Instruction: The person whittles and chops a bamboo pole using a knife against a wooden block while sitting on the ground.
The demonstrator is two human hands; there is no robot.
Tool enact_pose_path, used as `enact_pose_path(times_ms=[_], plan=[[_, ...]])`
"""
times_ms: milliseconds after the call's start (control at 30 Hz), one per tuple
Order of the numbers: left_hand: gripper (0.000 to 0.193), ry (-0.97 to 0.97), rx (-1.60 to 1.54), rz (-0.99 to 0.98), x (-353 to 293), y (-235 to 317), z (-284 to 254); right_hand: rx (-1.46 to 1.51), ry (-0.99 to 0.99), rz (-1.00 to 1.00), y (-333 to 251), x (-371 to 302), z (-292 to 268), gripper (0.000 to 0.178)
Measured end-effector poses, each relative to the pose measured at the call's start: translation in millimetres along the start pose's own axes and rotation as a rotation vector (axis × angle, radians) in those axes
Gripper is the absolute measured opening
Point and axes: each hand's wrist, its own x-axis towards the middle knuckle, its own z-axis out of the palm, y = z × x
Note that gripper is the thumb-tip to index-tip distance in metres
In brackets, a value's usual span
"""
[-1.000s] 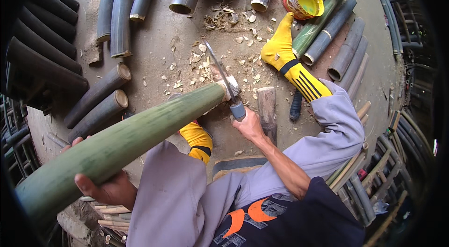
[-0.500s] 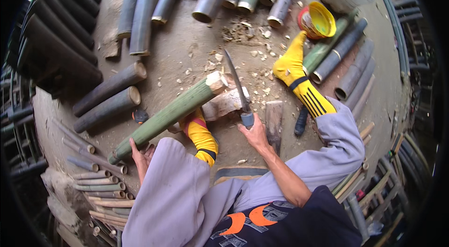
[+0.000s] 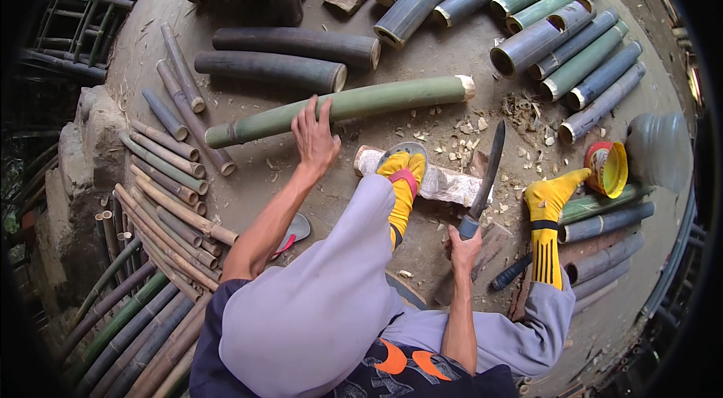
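A thick green bamboo pole with a pale trimmed end lies crosswise beyond my left knee. My left hand is on its near side, fingers curled over it; the hand hides part of the pole. In my right hand, closed round the grey handle, is a machete with a dark, slightly curved blade pointing away from me. Under the blade and my left foot is a pale, chipped wooden block. Wood chips are scattered beyond the block.
Two dark bamboo pieces lie just past the green pole. More cut tubes line the far right. A yellow-lined tub stands near my right foot; a dark-handled tool lies beside it. Thin bamboo lengths are stacked left.
The view has swung left. The green pole has moved off the block and away from me, and my left hand has gone from its near end to its side. The machete stays in my right hand.
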Motion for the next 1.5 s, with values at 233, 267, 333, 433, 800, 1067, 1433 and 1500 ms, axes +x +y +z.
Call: enact_pose_path(times_ms=[233,267,333,433,800,1067,1433,1500], plan=[[0.063,-0.328,0.087,0.107,65.3,-30.0,-2.7,-0.206,0.062,0.077,-4.2,-2.8,-1.0,0.043],[0.064,-0.396,-0.034,0.129,66.4,-30.2,-6.0,-0.136,0.063,0.012,-5.1,-2.7,-2.0,0.043],[0.065,-0.516,-0.159,0.099,62.4,-24.4,-17.4,-0.113,0.049,0.003,-6.3,-5.1,-0.6,0.045],[0.062,-0.546,-0.360,0.078,52.5,0.6,-41.2,-0.211,0.121,-0.129,-5.1,-12.0,7.6,0.049],[0.054,-0.469,-1.037,-0.018,123.5,107.8,-151.8,-0.339,0.212,-0.451,-61.3,-37.6,-0.6,0.078],[0.061,-0.724,-1.478,0.203,170.4,226.7,-193.4,0.208,-0.380,-0.747,-171.6,-34.3,24.7,0.102],[0.097,-0.995,-0.880,0.434,91.1,279.4,-123.2,0.943,-0.301,-0.366,-150.6,20.3,-13.5,0.089],[0.094,-1.096,-1.041,0.304,91.9,272.1,-101.2,0.840,-0.148,-0.372,-147.6,29.9,-12.4,0.083]])
